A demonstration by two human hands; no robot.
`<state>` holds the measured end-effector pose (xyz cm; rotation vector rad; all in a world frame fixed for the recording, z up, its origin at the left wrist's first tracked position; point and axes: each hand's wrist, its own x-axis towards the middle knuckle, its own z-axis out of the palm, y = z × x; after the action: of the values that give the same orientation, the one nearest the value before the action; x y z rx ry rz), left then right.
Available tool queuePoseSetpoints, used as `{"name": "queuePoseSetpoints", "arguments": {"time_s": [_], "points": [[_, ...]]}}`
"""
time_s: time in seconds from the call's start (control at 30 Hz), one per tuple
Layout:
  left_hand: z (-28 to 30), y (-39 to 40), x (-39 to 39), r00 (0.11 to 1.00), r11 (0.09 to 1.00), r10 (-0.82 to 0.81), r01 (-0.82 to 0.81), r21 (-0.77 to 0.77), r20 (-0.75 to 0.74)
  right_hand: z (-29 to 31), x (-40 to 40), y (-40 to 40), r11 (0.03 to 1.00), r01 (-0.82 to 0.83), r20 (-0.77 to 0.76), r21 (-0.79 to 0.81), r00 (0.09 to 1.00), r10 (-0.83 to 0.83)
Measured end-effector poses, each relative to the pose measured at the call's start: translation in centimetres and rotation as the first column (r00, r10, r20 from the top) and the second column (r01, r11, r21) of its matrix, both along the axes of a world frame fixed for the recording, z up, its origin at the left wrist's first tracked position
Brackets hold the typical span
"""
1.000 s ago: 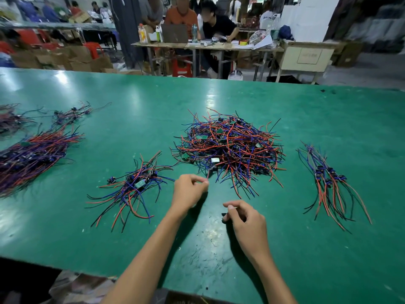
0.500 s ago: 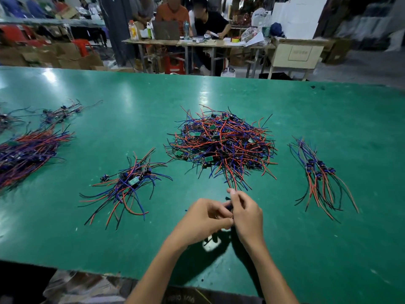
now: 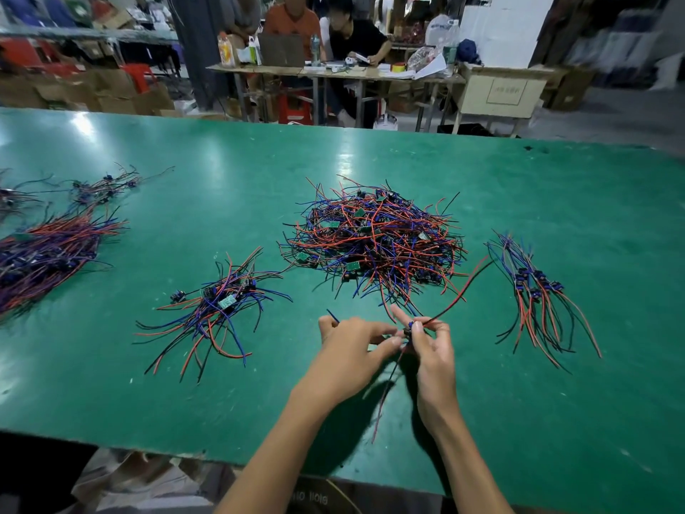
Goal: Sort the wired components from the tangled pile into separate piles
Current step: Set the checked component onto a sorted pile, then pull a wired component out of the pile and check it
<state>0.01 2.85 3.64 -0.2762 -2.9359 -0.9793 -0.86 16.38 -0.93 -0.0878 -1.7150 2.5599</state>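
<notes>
The tangled pile (image 3: 374,239) of red, blue and black wired components lies mid-table on the green table (image 3: 556,402). In front of it my left hand (image 3: 350,346) and my right hand (image 3: 430,346) meet above the table and pinch one wired component (image 3: 408,330) between them. Its red and black wires (image 3: 463,291) arc up to the right, and others hang down toward me. A blue wire end sticks out behind my left hand. A sorted pile (image 3: 215,309) lies to the left and a neater pile (image 3: 537,291) to the right.
Larger sorted bundles (image 3: 44,254) and a small bundle (image 3: 103,189) lie at the table's far left. Beyond the far edge, people sit at a cluttered desk (image 3: 333,70) among cardboard boxes. The table's near edge is close under my forearms.
My hands came together in front of the tangled pile, then lifted one component clear; its wires now trail up to the right and down toward me.
</notes>
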Motion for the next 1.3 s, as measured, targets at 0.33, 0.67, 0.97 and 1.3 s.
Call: {"name": "queuePoseSetpoints", "arguments": {"time_s": [0.33, 0.67, 0.97, 1.3], "points": [[-0.1, -2.3, 0.6, 0.973, 0.958, 0.232, -0.227, 0.176, -0.005, 0.3, 0.1, 0.0, 0.976, 0.200, -0.042, 0.089, 0.979, -0.197], [1.7, -5.7, 2.1, 0.958, 0.962, 0.272, -0.270, -0.035, 0.089, 0.0, -0.1, 0.0, 0.974, 0.223, -0.025, 0.041, 0.975, -0.222], [2.0, -1.7, -1.8, 0.939, 0.814, -0.181, -0.023, 0.580, 0.292, 0.1, 0.4, 0.2, 0.994, 0.032, -0.046, 0.108, 0.999, -0.027], [-1.4, -0.1, -1.0, 0.946, 0.582, -0.144, -0.158, 0.798, 0.291, 0.9, 0.7, -0.5, 0.951, 0.203, -0.114, 0.232, 0.977, -0.181]]}}
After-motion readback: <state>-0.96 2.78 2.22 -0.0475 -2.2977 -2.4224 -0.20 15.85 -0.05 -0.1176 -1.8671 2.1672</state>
